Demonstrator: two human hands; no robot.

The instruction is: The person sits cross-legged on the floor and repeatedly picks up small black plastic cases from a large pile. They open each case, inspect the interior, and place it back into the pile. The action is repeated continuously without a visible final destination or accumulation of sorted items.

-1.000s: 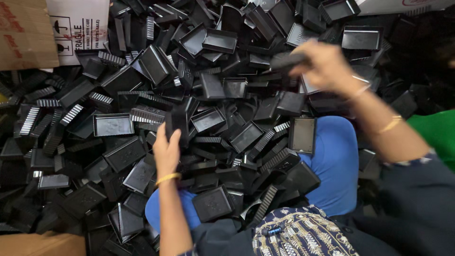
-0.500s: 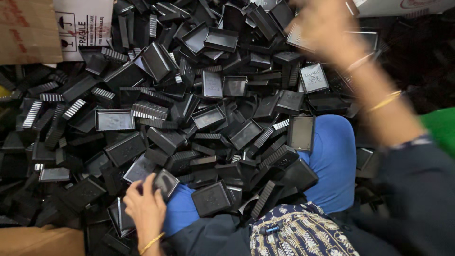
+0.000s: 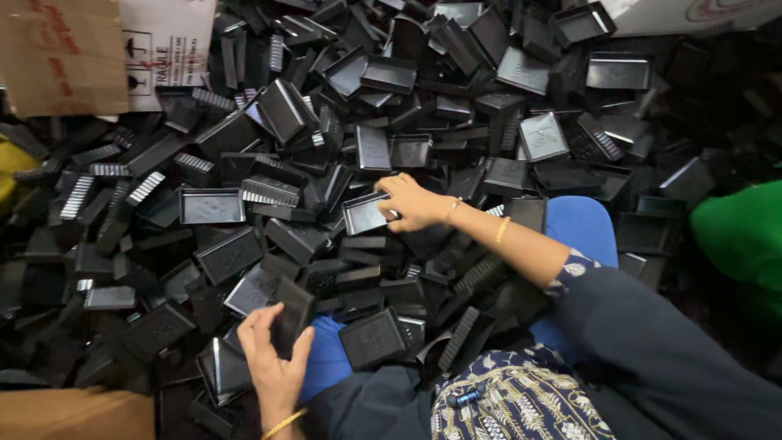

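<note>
A large heap of small black plastic trays (image 3: 456, 98) and ribbed black parts fills the view. My left hand (image 3: 273, 358) is low at the front, its fingers closed around one black tray (image 3: 291, 314) held on edge. My right hand (image 3: 411, 202) reaches into the middle of the heap and grips a flat black tray (image 3: 364, 214) by its right side. A gold bangle sits on each wrist. My blue-clad knees (image 3: 580, 228) poke out from under the pile.
A brown cardboard box (image 3: 61, 53) and a white printed carton (image 3: 167, 45) stand at the back left. Another cardboard edge (image 3: 73, 414) lies at the front left. Something green (image 3: 745, 236) is at the right. A white carton (image 3: 692, 12) is at the back right.
My right hand has come down from the far right of the heap to its middle and taken hold of a tray. My left hand has drawn back toward me with a tray.
</note>
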